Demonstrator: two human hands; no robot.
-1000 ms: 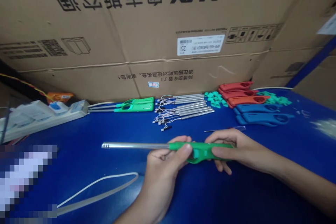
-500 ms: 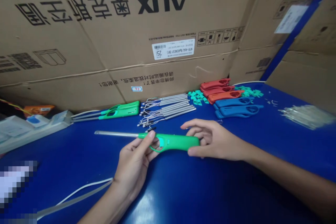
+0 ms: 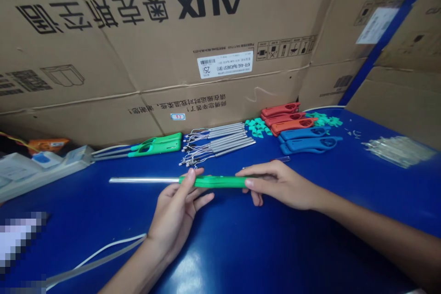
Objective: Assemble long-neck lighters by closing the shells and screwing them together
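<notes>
A green long-necked lighter (image 3: pixel 220 181) is held level above the blue table, edge-on to me, its metal tube pointing left. My left hand (image 3: pixel 181 206) pinches it where the tube meets the green body, thumb on top and the lower fingers loose. At the other end my right hand (image 3: pixel 279 186) grips the butt of the body between thumb and fingers. Behind the hands lie several metal tubes with wires (image 3: pixel 230 140). Just past my right hand is a screwdriver with a clear handle (image 3: pixel 282 159), partly hidden by the fingers.
Green lighters (image 3: pixel 161 143) lie at the back left beside a power strip (image 3: pixel 51 170). Red lighter shells (image 3: pixel 282 110), blue shells (image 3: pixel 310 144), small teal pieces (image 3: pixel 257 126) and clear plastic parts (image 3: pixel 399 150) sit toward the right. A large cardboard box (image 3: pixel 138 55) stands behind.
The lighter has been rolled about its length, from showing its broad side to showing its narrow edge. My right hand has closed on its butt end.
</notes>
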